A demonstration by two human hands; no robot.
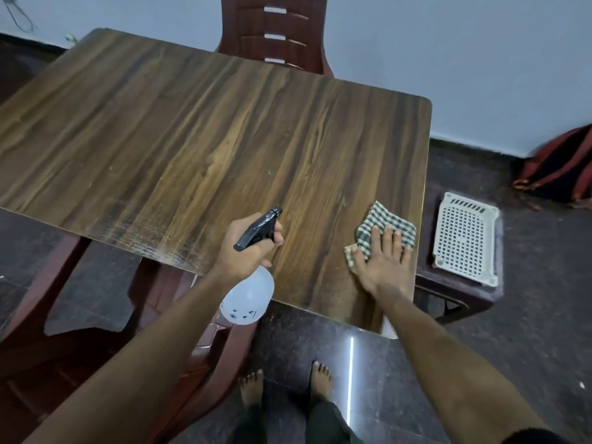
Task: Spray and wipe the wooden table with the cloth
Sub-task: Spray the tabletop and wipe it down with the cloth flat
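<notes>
The left hand (248, 248) is gripping the spray bottle (248, 296) by its black trigger head (259, 229), fingers curled round the neck, nozzle pointing out over the worktop (198, 133). The bottle is hanging at the near edge of the worktop, body tilted back toward the person and partly off the edge. Its translucent white body is looking like thin plastic, so probably light and a bit squashy; how full it is I cannot tell. The neck under the trigger is the sensible hold, stiff and narrow, with 1 finger free for the trigger.

The right hand (382, 261) is lying flat with fingers straight, pressing on the checked cloth (384, 224) at the near right corner of the worktop. Nothing is being pinched; the grip here is apart, palm down. The cloth is looking soft, thin and crumpled, so it is likely bunching or sliding under a light push; flat-palm pressure over its middle is suiting it better than a fingertip pinch.

The worktop surface is looking smooth and laminate-like, so the cloth is likely gliding easily. Pale streaks are showing near the front left edge. Judging from this, spraying is the step in hand.
</notes>
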